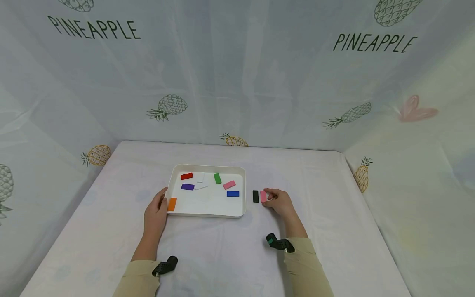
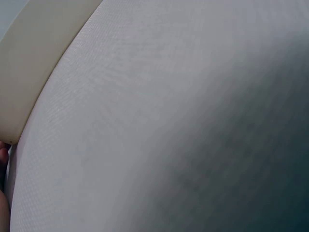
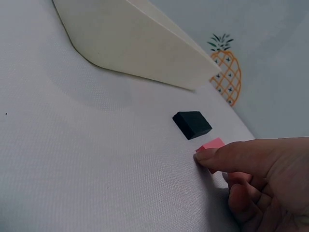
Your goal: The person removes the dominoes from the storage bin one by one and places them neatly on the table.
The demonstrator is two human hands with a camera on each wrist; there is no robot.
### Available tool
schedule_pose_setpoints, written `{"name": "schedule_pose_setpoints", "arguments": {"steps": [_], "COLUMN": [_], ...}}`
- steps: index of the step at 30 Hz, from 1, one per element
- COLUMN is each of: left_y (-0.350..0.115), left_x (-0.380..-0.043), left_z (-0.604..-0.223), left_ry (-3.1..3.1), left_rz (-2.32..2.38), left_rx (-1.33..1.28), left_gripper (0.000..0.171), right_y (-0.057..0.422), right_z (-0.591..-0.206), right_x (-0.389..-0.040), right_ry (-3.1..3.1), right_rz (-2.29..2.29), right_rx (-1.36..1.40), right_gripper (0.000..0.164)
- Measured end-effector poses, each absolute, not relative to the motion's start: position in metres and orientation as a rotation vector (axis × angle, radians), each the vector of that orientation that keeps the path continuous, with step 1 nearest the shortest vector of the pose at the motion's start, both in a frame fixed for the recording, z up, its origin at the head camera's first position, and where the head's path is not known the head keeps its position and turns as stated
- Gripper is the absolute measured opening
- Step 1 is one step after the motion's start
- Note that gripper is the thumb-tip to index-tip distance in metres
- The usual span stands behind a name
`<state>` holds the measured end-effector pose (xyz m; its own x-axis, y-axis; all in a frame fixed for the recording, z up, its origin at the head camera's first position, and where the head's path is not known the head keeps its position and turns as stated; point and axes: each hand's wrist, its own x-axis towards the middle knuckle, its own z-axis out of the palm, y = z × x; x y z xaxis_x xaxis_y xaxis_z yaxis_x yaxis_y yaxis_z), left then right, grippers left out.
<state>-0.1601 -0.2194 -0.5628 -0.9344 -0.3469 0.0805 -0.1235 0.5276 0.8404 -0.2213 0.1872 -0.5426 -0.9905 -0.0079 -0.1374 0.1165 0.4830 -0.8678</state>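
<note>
My left hand is at the left side of a shallow white tray, its fingers holding the edge. In the left wrist view only a bit of the fingers shows by the tray wall. To the right of the tray, my right hand pinches a pink block between thumb and fingers, at the tablecloth. A black block lies just left of it, a narrow gap between them. The right wrist view shows the thumb against the pink block beside the black block.
Inside the tray lie a red block, a purple block, a green block, another pink block, a blue block, an orange block and white pieces. A pineapple-print curtain stands behind the table.
</note>
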Motion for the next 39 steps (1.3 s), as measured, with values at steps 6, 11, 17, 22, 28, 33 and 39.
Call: {"name": "schedule_pose_setpoints", "arguments": {"steps": [6,11,17,22,28,33,39], "left_y": [-0.219,-0.219,-0.219,-0.218,-0.219,-0.220,-0.220], "left_x": [-0.160,-0.160,-0.159,-0.158,-0.159,-0.160,-0.159], "left_z": [-0.562,-0.563,-0.561,-0.561,-0.561,-0.562,-0.562], "left_ry": [-2.534,-2.538,-2.540,-2.547,-2.540,-2.531,-2.522], "left_rz": [-1.353,-1.360,-1.365,-1.378,-1.381,-1.396,-1.394], "left_rx": [0.406,0.424,0.421,0.426,0.423,0.423,0.412], "left_gripper": [0.044,0.044,0.044,0.045,0.045,0.044,0.044], "right_y": [0.186,0.187,0.188,0.184,0.168,0.149,0.134], "right_z": [-0.543,-0.543,-0.548,-0.548,-0.536,-0.527,-0.520], "right_x": [-0.222,-0.219,-0.210,-0.197,-0.189,-0.191,-0.194], "right_ry": [2.597,2.579,2.599,2.663,2.644,2.619,2.591], "right_rz": [-1.512,-1.547,-1.647,-1.746,-1.791,-1.763,-1.725], "right_rx": [0.127,0.146,0.126,0.059,-0.002,-0.084,-0.225], "right_gripper": [0.053,0.056,0.057,0.052,0.049,0.046,0.044]}}
